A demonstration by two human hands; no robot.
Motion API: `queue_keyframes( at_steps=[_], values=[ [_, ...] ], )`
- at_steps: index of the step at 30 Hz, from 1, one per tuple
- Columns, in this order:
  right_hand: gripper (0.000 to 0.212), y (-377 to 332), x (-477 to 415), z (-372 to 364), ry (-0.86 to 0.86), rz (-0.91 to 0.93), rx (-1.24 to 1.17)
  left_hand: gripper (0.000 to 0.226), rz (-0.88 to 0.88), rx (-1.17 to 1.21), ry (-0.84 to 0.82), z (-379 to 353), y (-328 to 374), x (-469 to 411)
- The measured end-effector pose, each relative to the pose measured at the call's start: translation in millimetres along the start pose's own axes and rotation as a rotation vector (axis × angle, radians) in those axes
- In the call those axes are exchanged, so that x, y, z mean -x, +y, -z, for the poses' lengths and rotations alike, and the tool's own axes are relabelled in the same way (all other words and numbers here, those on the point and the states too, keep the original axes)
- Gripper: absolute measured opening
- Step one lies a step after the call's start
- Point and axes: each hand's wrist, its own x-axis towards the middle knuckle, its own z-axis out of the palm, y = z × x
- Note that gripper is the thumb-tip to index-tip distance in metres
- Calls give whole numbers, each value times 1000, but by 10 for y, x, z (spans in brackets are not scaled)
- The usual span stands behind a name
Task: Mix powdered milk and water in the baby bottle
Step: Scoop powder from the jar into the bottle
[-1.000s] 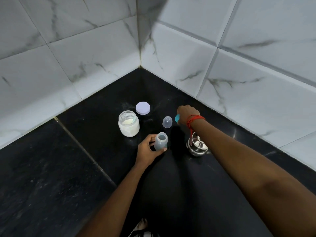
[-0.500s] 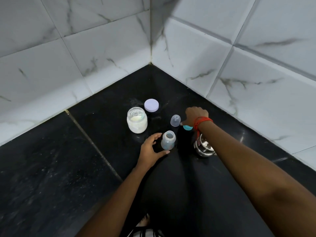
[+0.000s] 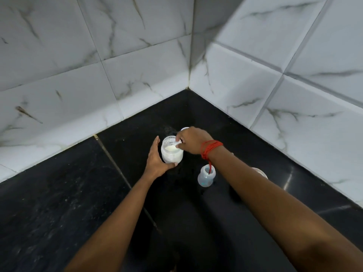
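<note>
An open glass jar of powdered milk [image 3: 171, 154] stands on the black counter [image 3: 59, 203], and my left hand [image 3: 156, 160] wraps around its left side and base. My right hand [image 3: 193, 141], with red thread at the wrist, reaches over the jar's right rim. Its fingertips are pinched together and dip into the mouth. The small blue scoop it held is hidden by the fingers. The clear baby bottle [image 3: 206, 176] stands open and upright to the right of the jar, just below my right wrist, with no hand on it.
The jar's pale lid [image 3: 184, 128] peeks out behind my right hand. A steel cup [image 3: 260, 171] is mostly hidden behind my right forearm. White marble-tiled walls meet in the corner just beyond the objects.
My left hand let go of the baby bottle and took hold of the powder jar. My right hand moved left from beside the small cap to the jar's mouth. The camera moved closer.
</note>
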Motion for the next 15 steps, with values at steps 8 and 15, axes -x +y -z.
queue_keyframes(
  at_steps=[8, 15],
  values=[
    [27, -235, -291, -237, -24, 58, 387, 93, -105, 45, -75, 30, 107, -19],
    [20, -213, -35, -229, 22, 46, 613, 91, -327, -62, 44, 27, 277, 43]
  ],
)
